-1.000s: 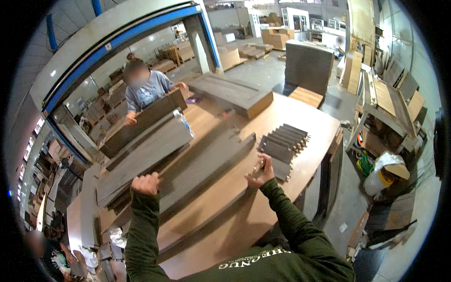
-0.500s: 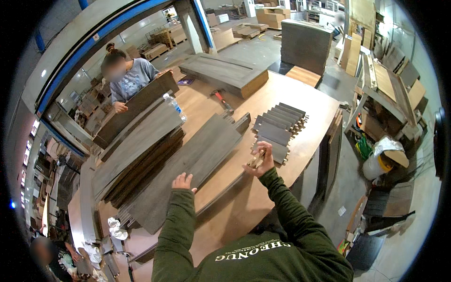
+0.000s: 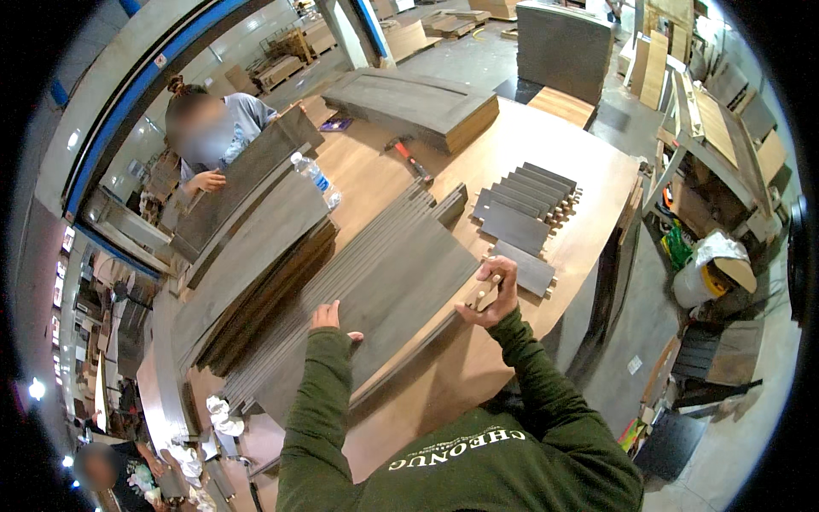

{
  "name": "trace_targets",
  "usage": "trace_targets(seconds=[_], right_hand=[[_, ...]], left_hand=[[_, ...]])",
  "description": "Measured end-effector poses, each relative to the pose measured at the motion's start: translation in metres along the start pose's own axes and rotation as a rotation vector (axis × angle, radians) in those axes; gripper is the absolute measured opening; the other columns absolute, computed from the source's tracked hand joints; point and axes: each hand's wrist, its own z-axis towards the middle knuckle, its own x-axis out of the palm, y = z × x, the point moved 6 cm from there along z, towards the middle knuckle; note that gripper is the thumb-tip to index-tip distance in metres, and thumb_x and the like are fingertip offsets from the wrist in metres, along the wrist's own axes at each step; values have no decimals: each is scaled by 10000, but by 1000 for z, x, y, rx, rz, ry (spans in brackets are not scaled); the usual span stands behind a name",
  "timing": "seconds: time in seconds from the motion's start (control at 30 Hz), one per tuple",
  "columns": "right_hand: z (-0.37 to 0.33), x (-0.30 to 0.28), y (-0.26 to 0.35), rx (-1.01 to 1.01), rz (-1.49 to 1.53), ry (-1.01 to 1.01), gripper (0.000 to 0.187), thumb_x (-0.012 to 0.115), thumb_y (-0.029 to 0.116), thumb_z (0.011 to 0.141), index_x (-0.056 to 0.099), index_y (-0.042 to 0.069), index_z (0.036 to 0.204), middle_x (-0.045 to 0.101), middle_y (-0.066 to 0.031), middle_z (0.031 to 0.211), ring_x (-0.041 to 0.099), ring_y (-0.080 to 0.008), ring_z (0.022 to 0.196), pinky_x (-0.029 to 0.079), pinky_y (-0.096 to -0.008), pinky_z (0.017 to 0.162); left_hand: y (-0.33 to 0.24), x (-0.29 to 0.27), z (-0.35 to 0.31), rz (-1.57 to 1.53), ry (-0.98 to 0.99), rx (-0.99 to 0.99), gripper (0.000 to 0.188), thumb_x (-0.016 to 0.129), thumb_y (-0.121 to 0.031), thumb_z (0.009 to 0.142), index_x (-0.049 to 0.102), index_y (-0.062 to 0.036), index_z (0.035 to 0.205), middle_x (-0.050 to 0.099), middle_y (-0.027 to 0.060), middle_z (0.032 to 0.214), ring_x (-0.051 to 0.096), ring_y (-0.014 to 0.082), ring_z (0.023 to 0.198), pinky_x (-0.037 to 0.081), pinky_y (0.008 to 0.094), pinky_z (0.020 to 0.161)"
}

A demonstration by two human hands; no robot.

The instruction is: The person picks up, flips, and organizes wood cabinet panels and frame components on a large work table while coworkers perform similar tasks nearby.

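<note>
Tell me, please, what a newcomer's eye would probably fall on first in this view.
Probably the long dark panel slanting across the middle of the table, with the left hand over it and the right hand near its right end, holding small pale pieces. Next might come the row of short dark boards to the right, and the red-handled hammer beyond the panel.

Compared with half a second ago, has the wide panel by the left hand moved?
Yes: the wide panel has shifted rightward, away from the hammer.
</note>
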Motion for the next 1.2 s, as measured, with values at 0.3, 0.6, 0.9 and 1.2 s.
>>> trace_targets(seconds=[0.3, 0.6, 0.9, 1.2], right_hand=[[-5, -1, 1, -71, -49, 12, 802, 773, 263, 568, 278, 72, 1169, 373, -62, 903, 425, -155, 801, 402, -327, 718], [-7, -5, 1, -60, -66, -15, 798, 757, 336, 610, 276, 48, 1177, 361, -71, 908, 400, -164, 789, 387, -343, 717], [-2, -2, 3, -82, -42, -23, 795, 748, 383, 635, 292, 41, 1189, 344, -55, 955, 412, -154, 810, 400, -343, 724], [-4, -5, 5, -66, -54, -15, 770, 749, 331, 614, 300, 51, 1174, 365, -56, 885, 411, -160, 789, 391, -341, 726]], left_hand=[[0, -19, -4, -274, 203, -130, 663, 780, -425, 568, 545, -53, 1064, 548, 188, 1081, 531, 312, 969, 420, 411, 835], [-75, -189, -39, 318, -359, 294, 250, 628, -133, 664, 420, -143, 527, 405, 18, 445, 420, 172, 424, 301, 334, 483], [-32, -325, -23, 825, -1038, 322, 133, 568, -106, 689, 452, -122, 627, 399, 1, 587, 455, 144, 544, 340, 295, 537], [152, -124, 52, 389, -368, -145, 548, 651, -438, 708, 547, -134, 1152, 542, 101, 1181, 544, 261, 998, 344, 480, 885]])
